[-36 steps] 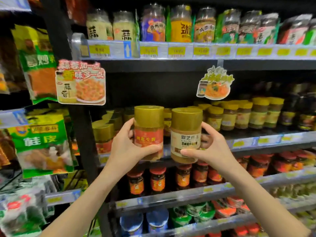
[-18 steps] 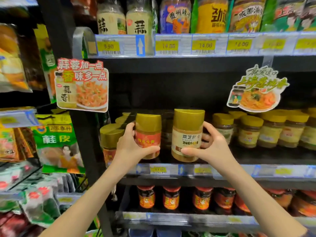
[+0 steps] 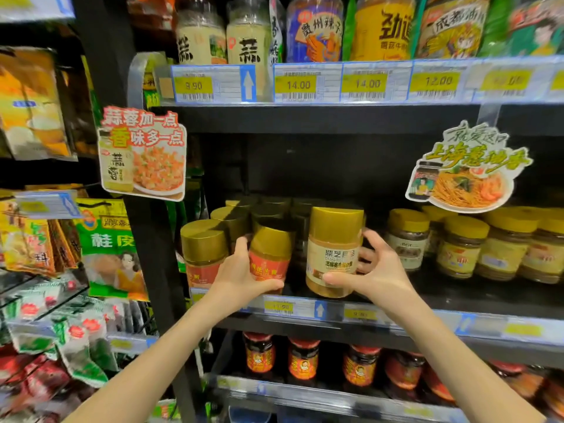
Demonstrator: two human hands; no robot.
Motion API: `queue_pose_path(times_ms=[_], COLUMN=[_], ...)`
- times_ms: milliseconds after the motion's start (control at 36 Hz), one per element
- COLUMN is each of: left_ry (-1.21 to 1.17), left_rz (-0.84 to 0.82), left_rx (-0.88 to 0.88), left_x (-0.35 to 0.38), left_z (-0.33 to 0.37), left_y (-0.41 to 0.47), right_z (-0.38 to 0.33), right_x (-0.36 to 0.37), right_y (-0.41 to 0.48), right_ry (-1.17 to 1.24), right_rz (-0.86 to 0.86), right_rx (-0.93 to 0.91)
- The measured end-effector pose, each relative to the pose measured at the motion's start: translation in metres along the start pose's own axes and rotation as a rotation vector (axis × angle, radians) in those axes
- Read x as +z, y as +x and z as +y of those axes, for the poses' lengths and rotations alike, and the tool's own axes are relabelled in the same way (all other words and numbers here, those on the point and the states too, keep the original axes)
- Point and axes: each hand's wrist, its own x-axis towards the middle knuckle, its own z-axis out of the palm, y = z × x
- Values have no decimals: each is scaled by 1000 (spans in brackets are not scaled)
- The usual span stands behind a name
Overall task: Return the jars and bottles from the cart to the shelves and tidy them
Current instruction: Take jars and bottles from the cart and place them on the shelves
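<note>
2 gold-lidded jars are held at the front edge of the middle shelf. The red jar is gripped by the left hand, thumb curled across its lower front, and is held slightly tilted. The white jar is gripped upright by the right hand, thumb low in front and fingers curled behind. Whether either base rests on the shelf cannot be told. If the red jar is released while tilted, it could be tipped against the neighbour just beside it, or off the lip. The brown jar could be knocked as the right fingers are drawn out.
</note>
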Motion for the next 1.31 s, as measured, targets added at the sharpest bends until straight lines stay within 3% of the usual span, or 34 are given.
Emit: queue_pose_path(times_ms=[778,1056,1306], left_ry=[253,98,104], left_rz=[25,4,-34], left_rx=[-159,-83,108], left_x=[-11,-16,-26], left_z=[9,9,11], left_y=[-7,-13,-45], right_z=[-4,1,5], right_x=[13,21,29], right_y=[-10,5,15], right_ry=[-47,-87,-161], right_rz=[37,58,32], right_rx=[-28,-17,27])
